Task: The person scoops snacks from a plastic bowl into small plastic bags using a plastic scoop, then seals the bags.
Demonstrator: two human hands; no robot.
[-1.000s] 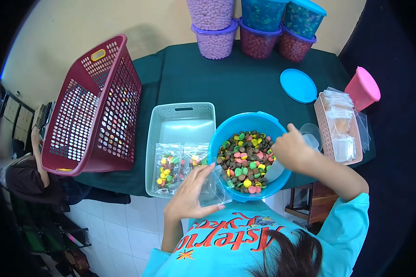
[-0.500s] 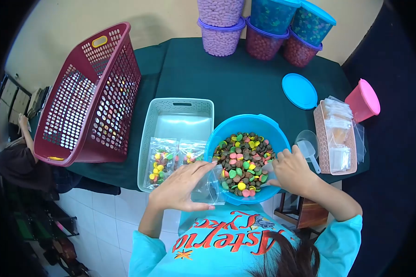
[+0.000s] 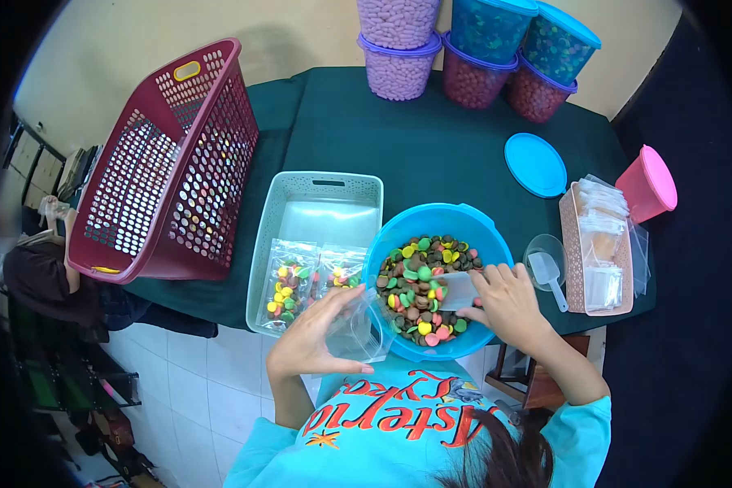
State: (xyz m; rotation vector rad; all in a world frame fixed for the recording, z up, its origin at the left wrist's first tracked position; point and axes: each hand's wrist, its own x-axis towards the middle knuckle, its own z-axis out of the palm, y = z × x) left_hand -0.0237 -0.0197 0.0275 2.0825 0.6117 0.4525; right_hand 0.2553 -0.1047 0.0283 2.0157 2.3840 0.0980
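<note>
A blue tub (image 3: 486, 230) holds a heap of round brown, green, yellow and pink candies (image 3: 415, 313). Over its right side, my right hand (image 3: 508, 302) grips a clear plastic scoop (image 3: 457, 291), whose blade lies among the candies with some at its tip. At the tub's left edge, my left hand (image 3: 315, 335) holds a clear plastic bag (image 3: 358, 333), thumb and fingers spread around its mouth. The bag looks unfilled. Beyond that hand, a pale green tray (image 3: 325, 210) contains clear packets of colored candies (image 3: 286, 285).
A maroon laundry basket (image 3: 171, 195) stands at left, with another person (image 3: 37, 260) behind it. Stacked candy tubs (image 3: 398, 73) line the back. To the right are a blue lid (image 3: 537, 165), a cup with a white scoop (image 3: 547, 270), a pink basket of bags (image 3: 598, 268) and a pink container (image 3: 649, 185).
The scoop has moved left and deeper over the candies with my right hand. My left hand still holds the bag beside the tub. The view has shifted slightly.
</note>
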